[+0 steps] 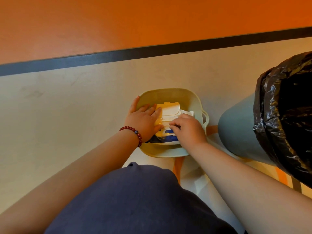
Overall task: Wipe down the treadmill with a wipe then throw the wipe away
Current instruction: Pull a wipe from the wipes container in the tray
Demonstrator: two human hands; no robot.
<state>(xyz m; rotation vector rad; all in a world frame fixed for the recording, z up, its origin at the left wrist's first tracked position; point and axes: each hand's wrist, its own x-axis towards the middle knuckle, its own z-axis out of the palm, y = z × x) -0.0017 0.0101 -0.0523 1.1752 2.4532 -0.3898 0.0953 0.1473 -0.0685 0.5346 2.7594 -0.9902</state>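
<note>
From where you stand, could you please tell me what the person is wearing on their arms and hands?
Both forearms are bare, with no sleeves or gloves. The left hand has a bracelet of round dark red beads, with one bluish bead, at its wrist. The right hand wears nothing visible.

Warm, even light is filling the room, tinting everything orange. The bin liner [287, 112] is catching small white glints. Soft shadows are pooling inside the basin [168, 95]. Wide-angle distortion is bending the edges; detail is looking slightly soft.
</note>
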